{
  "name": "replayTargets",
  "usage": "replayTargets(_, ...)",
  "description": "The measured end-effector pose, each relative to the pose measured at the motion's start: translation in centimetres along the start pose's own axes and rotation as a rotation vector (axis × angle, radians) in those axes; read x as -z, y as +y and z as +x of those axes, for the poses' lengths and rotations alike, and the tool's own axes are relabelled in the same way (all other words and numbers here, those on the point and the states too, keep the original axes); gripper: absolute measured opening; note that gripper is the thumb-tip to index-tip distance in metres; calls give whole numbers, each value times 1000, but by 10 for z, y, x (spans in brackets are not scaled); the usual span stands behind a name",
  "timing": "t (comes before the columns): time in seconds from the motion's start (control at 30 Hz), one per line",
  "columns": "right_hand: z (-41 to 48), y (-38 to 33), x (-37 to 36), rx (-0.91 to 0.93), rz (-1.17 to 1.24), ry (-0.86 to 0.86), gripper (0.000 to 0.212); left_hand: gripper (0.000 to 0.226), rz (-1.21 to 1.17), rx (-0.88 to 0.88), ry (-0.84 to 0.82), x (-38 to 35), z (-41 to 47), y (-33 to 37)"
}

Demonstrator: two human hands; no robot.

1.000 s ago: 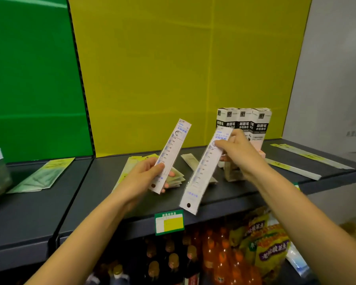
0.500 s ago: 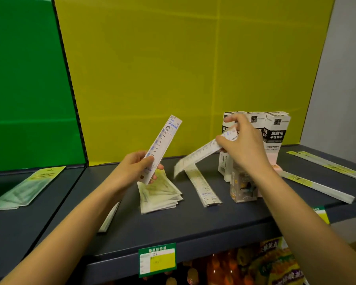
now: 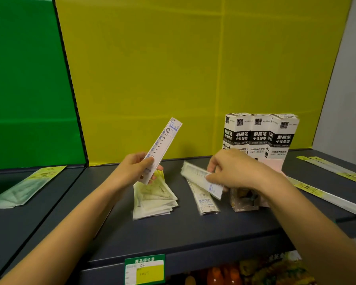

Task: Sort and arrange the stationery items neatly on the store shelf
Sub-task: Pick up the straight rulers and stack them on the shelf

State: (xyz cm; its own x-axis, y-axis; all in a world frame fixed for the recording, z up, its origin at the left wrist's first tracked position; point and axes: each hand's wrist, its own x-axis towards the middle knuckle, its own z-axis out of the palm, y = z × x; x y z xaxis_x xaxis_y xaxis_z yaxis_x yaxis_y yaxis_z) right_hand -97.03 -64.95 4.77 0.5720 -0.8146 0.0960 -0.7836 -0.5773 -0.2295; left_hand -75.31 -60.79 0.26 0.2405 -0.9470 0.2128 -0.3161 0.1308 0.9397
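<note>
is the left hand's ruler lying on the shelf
No, the left hand holds the ruler tilted upward, clear of the shelf.

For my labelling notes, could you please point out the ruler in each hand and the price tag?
Left-hand ruler [image 3: 162, 145]: head view, its numbered scale.
Right-hand ruler [image 3: 193, 173]: head view, its free end.
Price tag [image 3: 150, 273]: head view, yellow panel.

Packet stack [image 3: 154, 199] left of rulers [image 3: 206, 202] on shelf [image 3: 183, 229], boxes [image 3: 259, 132] behind at right
</note>
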Motion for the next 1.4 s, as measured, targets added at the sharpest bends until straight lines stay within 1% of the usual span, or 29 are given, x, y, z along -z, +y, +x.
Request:
replayTargets(0.13, -3, 5, -35, -65, 169, 266, 20, 23, -3, 19, 24, 1, 1, -8)
replayTargets(0.2, -3, 3, -56, -84, 198, 318, 25, 23, -25, 38, 16, 1, 1, -12)
replayTargets(0.3, -5, 1, -75, -95, 178, 355, 30, 20, -28, 56, -3, -1, 0, -15)
replayTargets(0.37, -6, 1, -80, -102, 155, 358, 32, 19, 14, 69, 3, -2, 1, -17)
replayTargets(0.47, -6, 4, -83, -109, 107, 338, 29, 19, 86, 92, 40, -4, 2, -20)
replayTargets(0.53, -6, 5, -84, -116, 83, 315, 26, 20, 81, 105, 66, -6, 2, -20)
replayTargets(0.6, -8, 4, -83, -129, 52, 281, 24, 26, 68, 106, 84, -8, 2, -17)
replayTargets(0.7, -11, 1, -80, -133, -2, 248, 25, 19, 121, 71, 46, -9, 0, -14)
replayTargets(0.77, -12, 0, -77, -129, -26, 229, 27, 18, 147, 54, 20, -8, 0, -12)
replayTargets(0.93, -16, -1, -72, -121, -116, 179, 28, 18, 85, 57, -38, -8, -4, -9)
replayTargets(1.03, -20, -1, -67, -94, -162, 197, 26, 14, 97, 23, -83, -7, -6, -5)
replayTargets(1.13, -17, 2, -55, -24, -125, 335, 22, 11, 116, -11, -96, -5, -7, 5)
replayTargets(1.2, -11, 7, -45, 111, -54, 480, 27, 11, 179, -26, -128, 0, -6, 14)
replayTargets(1.27, -4, 10, -33, 271, -7, 568, 37, 9, 235, -40, -164, 6, -4, 24)
replayTargets(1.33, 5, 12, -24, 377, -63, 561, 48, 9, 239, -65, -178, 9, -1, 32)
replayTargets(1.4, 14, 15, -18, 406, -165, 499, 53, 15, 235, -102, -146, 11, 2, 38)
